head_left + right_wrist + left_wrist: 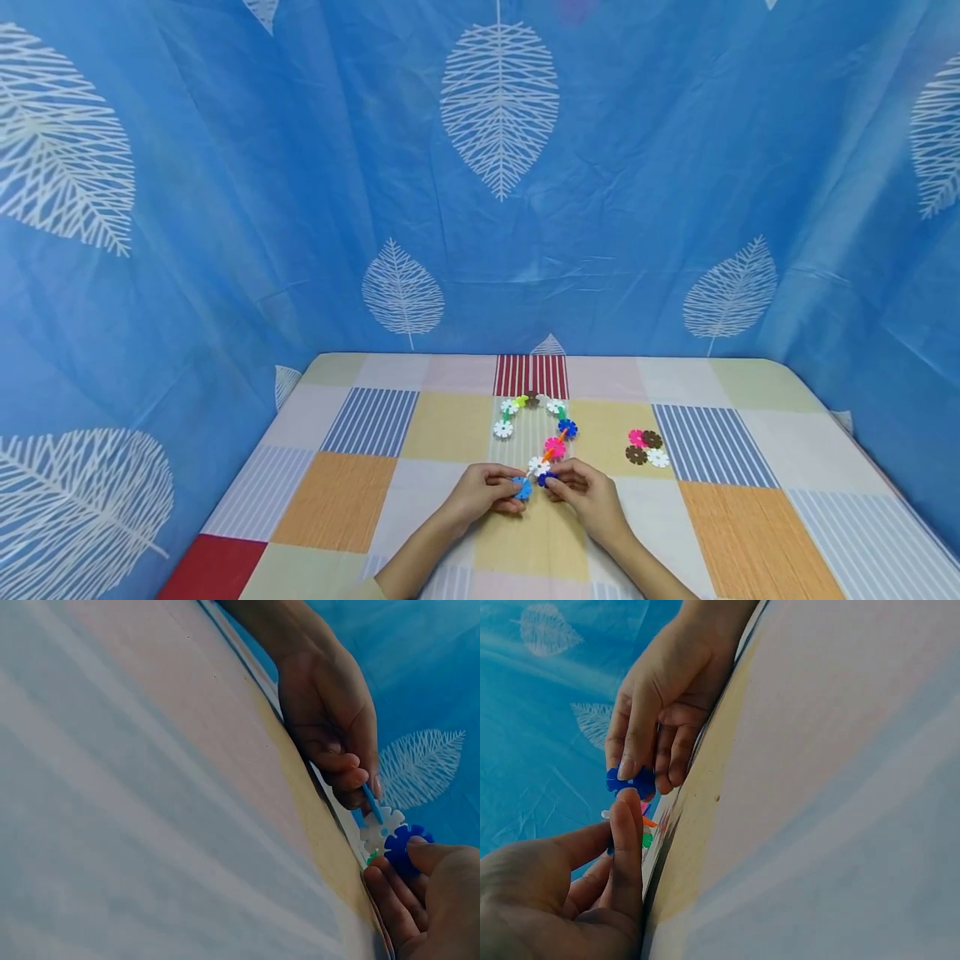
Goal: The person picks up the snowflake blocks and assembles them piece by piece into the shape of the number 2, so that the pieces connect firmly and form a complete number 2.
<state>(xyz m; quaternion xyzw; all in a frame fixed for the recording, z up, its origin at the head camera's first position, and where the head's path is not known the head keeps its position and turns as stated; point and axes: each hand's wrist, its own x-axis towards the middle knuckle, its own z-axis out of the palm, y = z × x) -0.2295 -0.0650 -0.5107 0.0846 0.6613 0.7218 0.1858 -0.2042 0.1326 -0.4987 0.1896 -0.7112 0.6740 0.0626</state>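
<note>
My left hand (483,490) pinches a light blue notched plastic disc (522,488) between thumb and fingers. Opposite it, the right hand (590,497) pinches a dark blue notched disc (402,853) at its edge. Between these two sits a white disc (382,826), and in the right wrist view the light blue one meets it edge-on. From there a chain of interlocked discs curves away over the table: a pink disc (555,448), another dark blue disc (567,428), then white, brown and yellow-green ones. A white disc (503,429) forms its far-left end.
Right of the chain lies a small group of loose discs: a pink one (636,437), two brown and a white one (657,457). A patchwork cloth (442,425) covers the table. Blue leaf-print curtains (615,208) hang behind and along both sides.
</note>
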